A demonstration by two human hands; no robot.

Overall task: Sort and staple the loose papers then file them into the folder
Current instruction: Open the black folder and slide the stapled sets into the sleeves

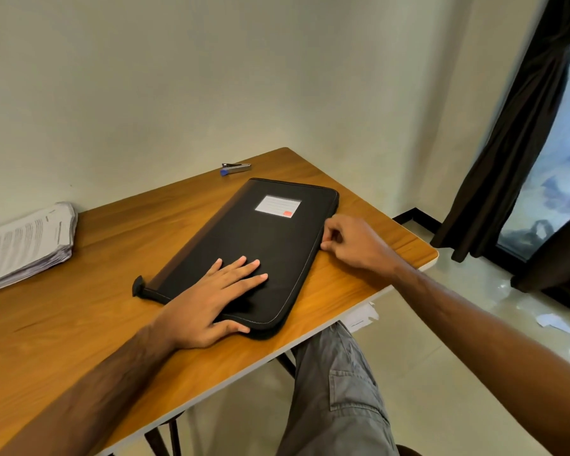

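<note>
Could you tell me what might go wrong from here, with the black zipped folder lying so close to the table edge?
1. The black zipped fabric folder lies with its near corner at the wooden table edge; a hard tug by the right hand, pinching at its side, could slide it off, though the flat left hand steadies it.
2. The thick stack of printed papers overhangs the picture's left edge, so its support cannot be judged.

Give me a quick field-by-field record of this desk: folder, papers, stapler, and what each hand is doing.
folder: black zippered fabric folder, closed, flat on wooden table
papers: stack of printed white papers, far left, apart from folder
stapler: small silver stapler, beyond folder, untouched
left hand: flat on folder cover
right hand: pinching at folder's right edge; zipper pull hidden
</note>
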